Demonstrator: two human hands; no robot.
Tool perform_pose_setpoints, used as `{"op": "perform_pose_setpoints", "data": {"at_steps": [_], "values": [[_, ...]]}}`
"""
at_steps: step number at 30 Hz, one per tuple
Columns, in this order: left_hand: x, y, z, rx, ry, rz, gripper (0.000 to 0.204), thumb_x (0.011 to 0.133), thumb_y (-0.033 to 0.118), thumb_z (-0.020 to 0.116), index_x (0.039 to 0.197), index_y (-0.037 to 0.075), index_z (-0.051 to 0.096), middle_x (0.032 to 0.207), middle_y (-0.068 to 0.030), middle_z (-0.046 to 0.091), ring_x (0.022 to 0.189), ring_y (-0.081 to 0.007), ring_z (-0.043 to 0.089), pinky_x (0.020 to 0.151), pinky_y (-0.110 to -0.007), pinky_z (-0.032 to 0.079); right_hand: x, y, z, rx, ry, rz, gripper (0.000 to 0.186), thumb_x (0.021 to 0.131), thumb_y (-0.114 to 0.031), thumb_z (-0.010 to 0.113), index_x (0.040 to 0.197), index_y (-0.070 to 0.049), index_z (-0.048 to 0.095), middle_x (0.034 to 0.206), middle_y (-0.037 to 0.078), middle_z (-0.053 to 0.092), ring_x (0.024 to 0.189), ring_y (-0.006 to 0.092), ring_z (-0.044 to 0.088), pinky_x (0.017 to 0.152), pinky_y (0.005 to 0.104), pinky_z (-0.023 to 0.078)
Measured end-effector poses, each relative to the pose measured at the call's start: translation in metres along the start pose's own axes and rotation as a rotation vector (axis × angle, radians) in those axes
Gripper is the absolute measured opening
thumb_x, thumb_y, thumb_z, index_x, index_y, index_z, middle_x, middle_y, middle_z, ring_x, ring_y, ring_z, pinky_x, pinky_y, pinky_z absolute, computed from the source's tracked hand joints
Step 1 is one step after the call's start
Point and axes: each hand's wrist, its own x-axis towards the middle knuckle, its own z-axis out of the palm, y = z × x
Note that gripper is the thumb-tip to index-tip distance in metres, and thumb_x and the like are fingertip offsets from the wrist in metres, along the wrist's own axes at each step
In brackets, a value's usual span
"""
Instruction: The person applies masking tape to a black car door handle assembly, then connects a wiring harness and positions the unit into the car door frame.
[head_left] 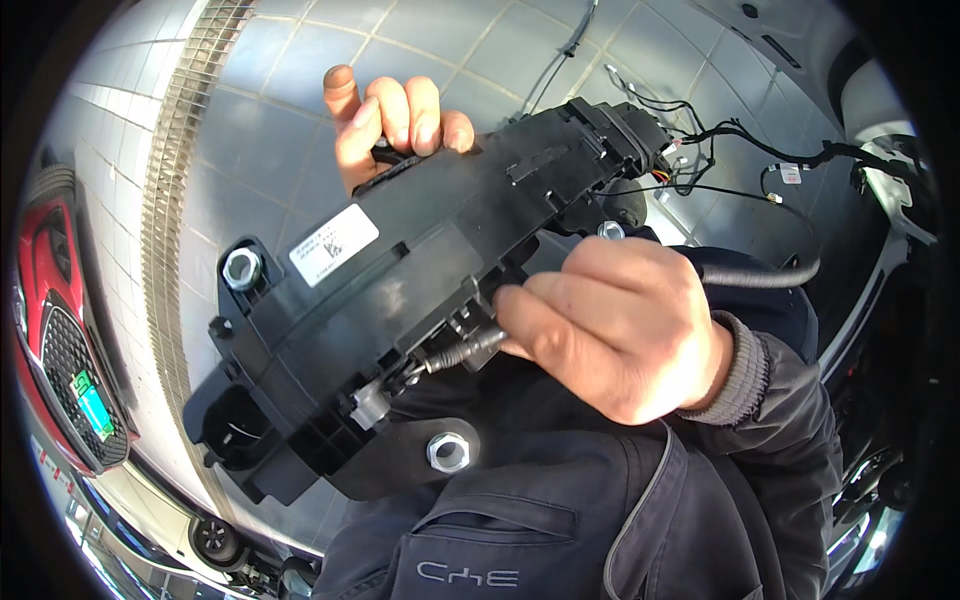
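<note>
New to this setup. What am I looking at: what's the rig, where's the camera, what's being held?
There is no robot here, just a person's two bare hands. The single wide, round-edged picture comes from a camera worn on the person's head, looking down, so the dark jacket at the bottom is the wearer's own.

The left hand grips the far edge of a long black plastic unit with a white label. The right hand pinches a ribbed cable along the near edge.

The unit is held up above the tiled floor. Dark wiring shows at upper right, and a red car at the left.
</note>
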Motion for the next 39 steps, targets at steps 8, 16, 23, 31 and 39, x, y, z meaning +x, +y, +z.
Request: {"op": "perform_pose_setpoints", "data": {"at_steps": [8,16,23,31,39], "values": [[0.007,-0.002,-0.036,-0.044,0.027,-0.263,0.028,0.098,0.009,0.048,0.123,0.017,0.057,0.075,-0.0003,0.047,0.078,-0.0177,0.047,0.081,-0.041,0.051,0.013,0.022,-0.011,-0.037,-0.001,0.16,0.031,0.075,-0.014,0.084,0.096,0.001,0.066,0.068,0.01,0.059,0.054,0.025,0.058,0.046,0.0347,0.046],[0.001,-0.013,-0.035,-0.108,0.094,-0.358,0.03,0.106,0.028,0.047,0.128,0.008,0.051,0.089,-0.0026,0.058,0.089,-0.0193,0.055,0.086,-0.043,0.052,0.023,0.029,-0.018,-0.063,-0.019,0.347,0.022,0.085,-0.02,0.081,0.09,-0.004,0.068,0.068,0.009,0.063,0.055,0.0248,0.061,0.05,0.0329,0.047],[-0.012,-0.017,-0.03,0.005,0.345,-0.432,0.056,0.107,0.048,0.031,0.116,0.003,0.061,0.101,-0.0146,0.068,0.095,-0.0266,0.066,0.095,-0.047,0.054,0.036,0.022,-0.036,0.19,-0.084,0.669,0.02,0.096,-0.021,0.068,0.092,-0.002,0.07,0.067,0.01,0.063,0.06,0.0195,0.062,0.057,0.0313,0.047],[-0.009,-0.026,-0.031,0.014,0.294,-0.506,0.056,0.108,0.049,0.031,0.118,0.003,0.06,0.105,-0.0159,0.068,0.097,-0.0289,0.067,0.092,-0.047,0.057,0.06,0.029,-0.061,0.543,-0.271,1.056,0.027,0.102,-0.023,0.057,0.099,0.001,0.071,0.069,0.009,0.066,0.064,0.0158,0.064,0.064,0.0319,0.049],[-0.013,-0.025,-0.026,-0.199,0.195,-0.575,0.052,0.1,0.043,0.06,0.135,0.004,0.053,0.133,-0.018,0.059,0.121,-0.0319,0.059,0.106,-0.054,0.049,0.039,0.035,-0.063,0.577,-0.227,0.882,0.026,0.099,-0.021,0.061,0.093,0.003,0.07,0.068,0.015,0.066,0.063,0.0224,0.064,0.064,0.0361,0.05]]}}
